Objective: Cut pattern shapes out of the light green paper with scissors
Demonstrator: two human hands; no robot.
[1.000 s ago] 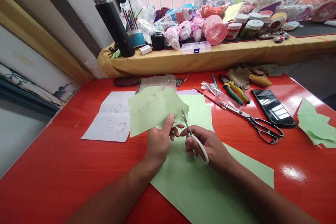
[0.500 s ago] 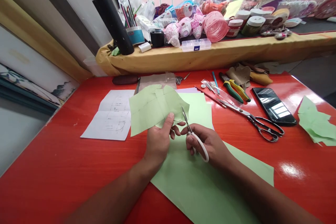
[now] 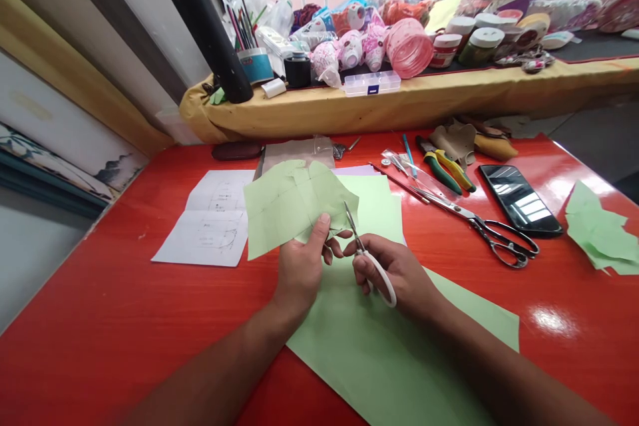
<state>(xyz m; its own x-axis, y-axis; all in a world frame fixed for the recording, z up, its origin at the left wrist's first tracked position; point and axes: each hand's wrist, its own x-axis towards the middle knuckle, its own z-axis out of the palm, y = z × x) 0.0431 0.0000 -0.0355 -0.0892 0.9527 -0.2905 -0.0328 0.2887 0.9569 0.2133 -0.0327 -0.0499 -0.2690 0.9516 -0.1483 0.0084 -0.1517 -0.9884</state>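
My left hand (image 3: pixel 300 273) pinches a pale green paper piece (image 3: pixel 294 208) with an irregular cut outline, thumb on top. My right hand (image 3: pixel 394 274) grips small white-handled scissors (image 3: pixel 383 287), fingers through the loops. Their narrow steel blades point up and left, right beside the paper's edge. Below both hands lies a large sheet of the same green paper (image 3: pixel 369 326), its near part running under my wrists. My hands are not touching each other.
A red glossy table (image 3: pixel 100 306) holds a folded sheet with pencil patterns (image 3: pixel 207 239), black-handled shears (image 3: pixel 504 246), a phone (image 3: pixel 519 200), green-handled pliers (image 3: pixel 442 173) and green offcuts (image 3: pixel 596 233). Behind it, a yellow-covered ledge (image 3: pixel 399 103) carries a black flask (image 3: pixel 210 33) and craft supplies.
The background has shifted slightly up and left in the view. My hands, the scissors and the held paper stay almost where they were.
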